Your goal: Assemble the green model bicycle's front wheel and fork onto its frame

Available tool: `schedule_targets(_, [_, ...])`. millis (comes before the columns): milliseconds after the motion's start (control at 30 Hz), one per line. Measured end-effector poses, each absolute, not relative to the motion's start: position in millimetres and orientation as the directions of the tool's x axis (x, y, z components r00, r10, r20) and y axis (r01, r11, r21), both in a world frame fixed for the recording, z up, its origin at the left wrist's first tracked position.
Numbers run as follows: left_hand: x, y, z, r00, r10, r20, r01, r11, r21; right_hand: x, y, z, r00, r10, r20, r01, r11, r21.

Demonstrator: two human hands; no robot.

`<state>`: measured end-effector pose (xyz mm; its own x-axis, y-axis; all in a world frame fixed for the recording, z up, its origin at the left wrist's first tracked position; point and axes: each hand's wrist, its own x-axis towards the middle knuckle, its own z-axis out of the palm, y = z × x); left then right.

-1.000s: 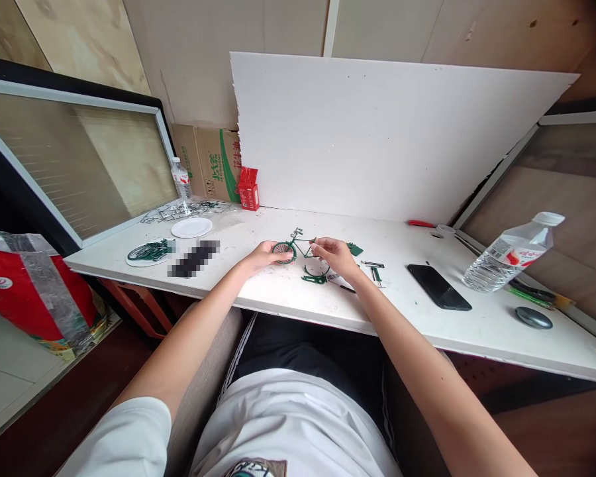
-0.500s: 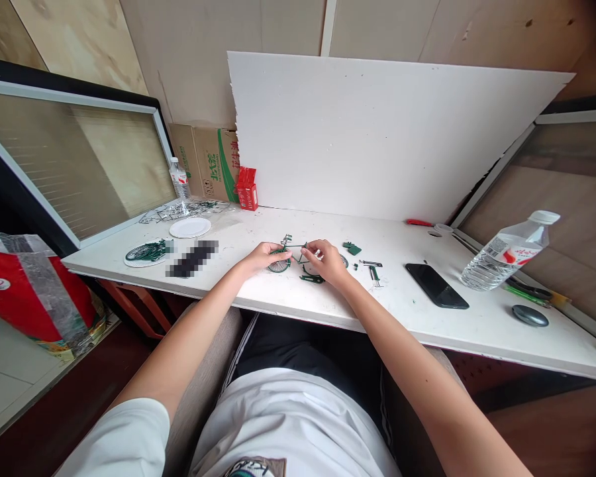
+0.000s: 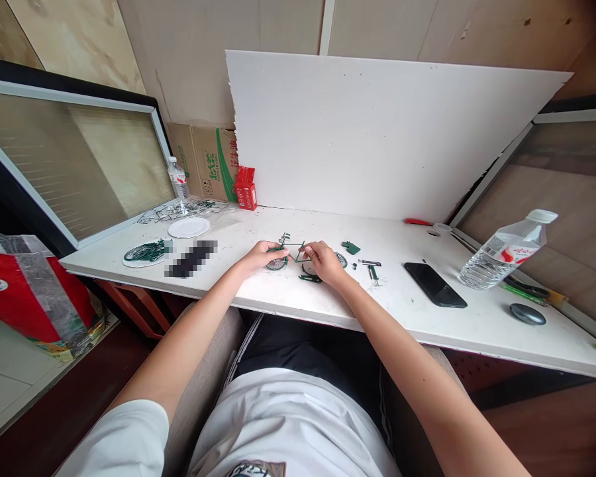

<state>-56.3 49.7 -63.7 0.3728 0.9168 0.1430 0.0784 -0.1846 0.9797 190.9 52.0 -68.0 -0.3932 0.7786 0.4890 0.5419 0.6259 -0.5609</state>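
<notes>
A small green model bicycle (image 3: 277, 264) is held over the white table, its spoked front wheel and handlebar at the left. My left hand (image 3: 262, 256) pinches it beside that wheel. At the frame's rear, my right hand (image 3: 325, 261) is closed with thumb and fingertips on the frame tubes. A separate spoked wheel (image 3: 341, 260) lies partly behind the right hand. Below the hands rests a dark green elongated part (image 3: 310, 278). To the right lie green flat pieces (image 3: 351, 248) and a small rack-like part (image 3: 374, 273).
On the left are a plate with green parts (image 3: 146, 252), an empty-looking white plate (image 3: 189, 228) and black sprues (image 3: 179, 211). A phone (image 3: 434, 285), a water bottle (image 3: 506, 252) and a grey oval object (image 3: 527, 314) occupy the right. A white board (image 3: 387, 139) leans behind.
My right fingertips have shifted slightly away from the frame's upper rear, so more of the rear tubes shows. My left hand keeps its grip.
</notes>
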Motion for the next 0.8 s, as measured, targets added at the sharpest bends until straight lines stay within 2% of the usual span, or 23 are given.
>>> schedule_targets(133, [-57,52,-66,0.323,0.931,0.171,0.050,-0.197,0.979,192,56,-70,-0.271,0.809,0.521,0.598,0.566,-0.567])
schedule_targets(300, [-58,54,-68,0.302,0.940,0.162,0.056,-0.187,0.981,216,68,-66,-0.185,0.798,0.574,0.701,0.517,-0.492])
schedule_targets(500, [-57,54,-67,0.303,0.942,0.143,0.075,-0.173,0.982,274,80,-55,-0.262,0.897,0.357,0.748,0.422,-0.512])
schedule_targets(633, [-57,55,-68,0.304,0.939,0.159,0.065,-0.187,0.980,300,86,-53,-0.214,0.923,0.320,0.751,0.365,-0.551])
schedule_targets(800, [-55,54,-68,0.254,0.957,0.142,0.035,-0.156,0.987,305,86,-55,-0.224,0.938,0.265,0.674,0.345,-0.653])
